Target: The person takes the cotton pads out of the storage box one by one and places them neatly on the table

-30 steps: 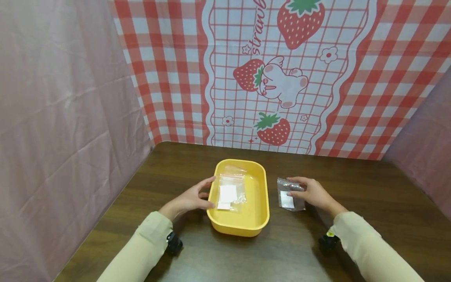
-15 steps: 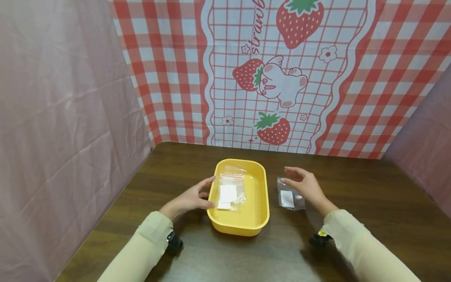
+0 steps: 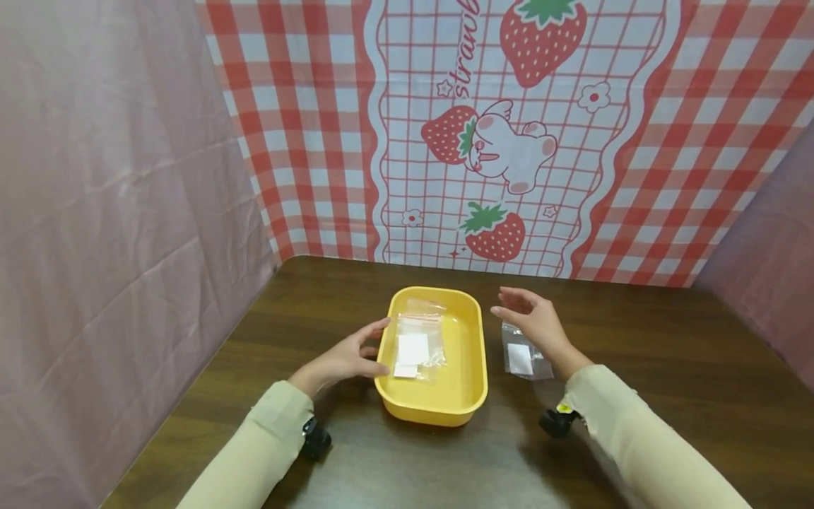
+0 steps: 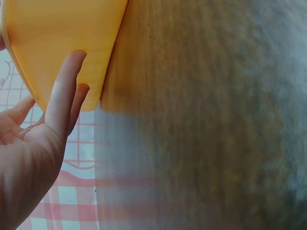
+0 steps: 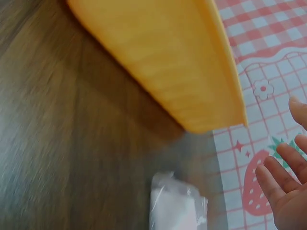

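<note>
Dark wooden surface (image 3: 407,470) carries one yellow tray (image 3: 463,375), its overlapping bags (image 3: 413,350) hard to count. Left hand (image 3: 340,359), fingers apart, flanks nine o'clock; right hand (image 3: 542,331), fingers parted, partly hides one clear bag (image 3: 520,360) at the tray's three o'clock.

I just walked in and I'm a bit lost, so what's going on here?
A person's left hand touches the left side of a yellow container with clear plastic bags inside. Their right hand, holding nothing, hovers to its right. Another clear bag lies on the table below that hand.
</note>
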Motion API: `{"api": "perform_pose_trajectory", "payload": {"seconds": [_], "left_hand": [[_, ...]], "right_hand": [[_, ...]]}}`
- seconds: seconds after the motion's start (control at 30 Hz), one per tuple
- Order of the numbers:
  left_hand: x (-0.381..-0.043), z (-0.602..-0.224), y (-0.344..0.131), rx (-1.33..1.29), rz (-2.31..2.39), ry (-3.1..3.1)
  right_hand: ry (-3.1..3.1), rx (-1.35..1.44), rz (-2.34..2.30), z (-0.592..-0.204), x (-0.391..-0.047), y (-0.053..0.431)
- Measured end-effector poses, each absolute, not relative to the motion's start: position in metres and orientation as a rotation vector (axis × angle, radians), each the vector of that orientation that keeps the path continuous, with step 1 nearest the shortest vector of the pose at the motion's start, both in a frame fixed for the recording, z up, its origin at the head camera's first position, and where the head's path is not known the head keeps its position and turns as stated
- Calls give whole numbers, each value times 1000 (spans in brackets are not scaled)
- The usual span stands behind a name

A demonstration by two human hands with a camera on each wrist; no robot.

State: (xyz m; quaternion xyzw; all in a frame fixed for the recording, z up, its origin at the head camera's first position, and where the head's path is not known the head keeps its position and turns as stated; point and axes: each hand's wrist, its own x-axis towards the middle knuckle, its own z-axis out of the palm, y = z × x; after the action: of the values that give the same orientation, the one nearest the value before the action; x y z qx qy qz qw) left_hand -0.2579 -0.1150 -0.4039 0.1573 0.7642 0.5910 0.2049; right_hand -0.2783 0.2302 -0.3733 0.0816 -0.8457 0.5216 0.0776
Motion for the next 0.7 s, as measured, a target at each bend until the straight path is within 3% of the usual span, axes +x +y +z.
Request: {"api": "perform_pose_trajectory", "payload": {"seconds": [0.7], "left_hand": [[-260,-405,-114,423,1633,2134]], "right_hand": [[-2442,219,1775,-359,-298,181]]}}
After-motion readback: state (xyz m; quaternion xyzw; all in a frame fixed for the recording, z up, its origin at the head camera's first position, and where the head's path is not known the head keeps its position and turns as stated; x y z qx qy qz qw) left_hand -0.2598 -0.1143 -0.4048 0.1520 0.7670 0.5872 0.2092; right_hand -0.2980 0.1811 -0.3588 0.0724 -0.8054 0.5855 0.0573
